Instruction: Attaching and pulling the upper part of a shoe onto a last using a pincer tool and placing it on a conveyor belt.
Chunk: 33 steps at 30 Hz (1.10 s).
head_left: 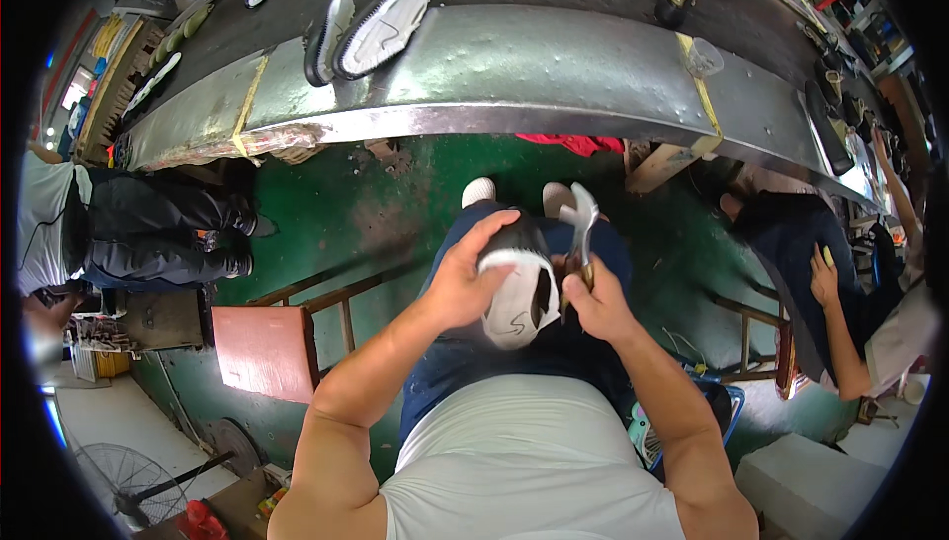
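Observation:
Over my lap, my left hand (473, 273) grips a shoe upper (516, 313) by its side, the thumb pressed on the pale underside. The piece is black at the toe, with a white bottom that carries a dark pen mark. Close by on the right, my right hand (596, 301) is closed around the handle of a hammer (581, 212). Its curved, shiny metal head points up and away from me, beside the shoe upper. Whether the hammer touches the shoe upper, I cannot tell.
Ahead runs a metal-edged workbench (554, 55) with a pair of white-bottomed shoe uppers (384, 28) on it. A red-topped stool (262, 347) stands at left, near a standing person (148, 228). Another person (820, 253) sits at right. A fan (129, 491) is at lower left.

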Available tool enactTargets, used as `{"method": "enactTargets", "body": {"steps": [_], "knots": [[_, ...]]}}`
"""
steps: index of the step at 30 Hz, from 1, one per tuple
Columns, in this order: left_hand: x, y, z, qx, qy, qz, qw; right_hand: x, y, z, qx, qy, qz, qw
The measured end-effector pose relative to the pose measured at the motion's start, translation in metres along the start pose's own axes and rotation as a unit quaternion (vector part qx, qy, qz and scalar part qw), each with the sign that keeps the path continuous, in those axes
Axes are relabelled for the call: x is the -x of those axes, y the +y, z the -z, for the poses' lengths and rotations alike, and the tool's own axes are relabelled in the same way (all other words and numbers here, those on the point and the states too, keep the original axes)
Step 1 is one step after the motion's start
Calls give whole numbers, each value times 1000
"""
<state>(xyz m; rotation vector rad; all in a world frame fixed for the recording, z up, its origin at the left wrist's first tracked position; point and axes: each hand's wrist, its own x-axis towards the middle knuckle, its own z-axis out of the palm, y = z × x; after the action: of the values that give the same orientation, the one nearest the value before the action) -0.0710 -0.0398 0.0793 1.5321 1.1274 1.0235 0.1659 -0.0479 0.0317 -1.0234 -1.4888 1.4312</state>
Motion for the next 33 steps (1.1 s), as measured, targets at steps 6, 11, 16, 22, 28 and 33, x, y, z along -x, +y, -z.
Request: {"method": "enactTargets", "body": {"steps": [6,11,16,22,28,33], "knots": [[33,2,-28,-109,-73,-223,966,1,-50,1,16,-15,84,996],[53,-17,-46,-105,-106,-236,960,22,-26,0,6,-52,85,995],[60,-23,-49,-104,-85,-196,971,20,-28,-8,43,-45,96,993],[58,-6,-50,-125,-88,-118,981,15,-29,-8,53,-34,67,996],[46,-1,-42,-125,-101,-75,984,0,-41,-2,100,-51,27,993],[39,-2,-40,-110,-139,22,984,-5,-73,13,176,-140,0,974]]}}
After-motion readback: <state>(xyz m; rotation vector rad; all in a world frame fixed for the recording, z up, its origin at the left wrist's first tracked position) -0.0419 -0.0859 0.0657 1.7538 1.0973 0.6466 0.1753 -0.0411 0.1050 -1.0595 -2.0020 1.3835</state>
